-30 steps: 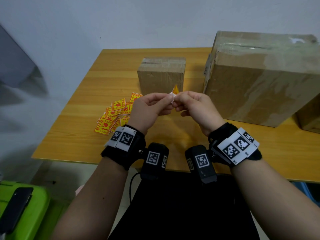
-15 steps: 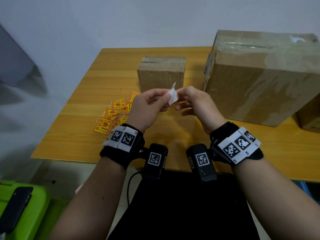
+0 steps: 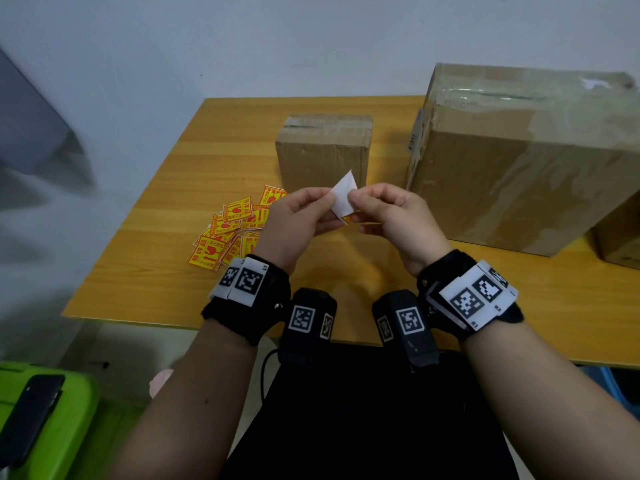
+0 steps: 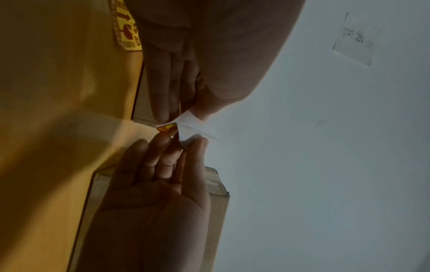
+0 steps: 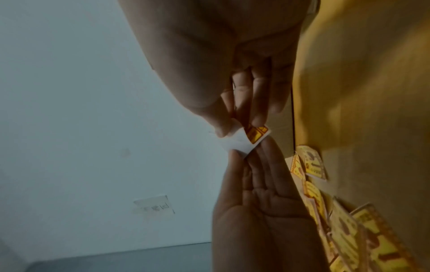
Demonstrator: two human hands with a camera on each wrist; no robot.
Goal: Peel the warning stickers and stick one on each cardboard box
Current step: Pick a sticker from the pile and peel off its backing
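Your left hand (image 3: pixel 294 225) and right hand (image 3: pixel 391 216) meet above the table (image 3: pixel 145 271), both pinching one warning sticker (image 3: pixel 347 219) between thumb and fingertips. Its white backing (image 3: pixel 343 197) juts up between your thumbs, while a yellow corner peeks out just below the pinch. Which hand holds which layer is probably not readable here. The small cardboard box (image 3: pixel 323 150) stands just behind your hands, the large cardboard box (image 3: pixel 519 157) to the right, and the loose sticker pile (image 3: pixel 232 230) lies left of your left wrist.

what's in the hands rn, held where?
One warning sticker, mid-peel: left hand pinches one edge, right hand the opposite edge. Which holds the backing can't be told.
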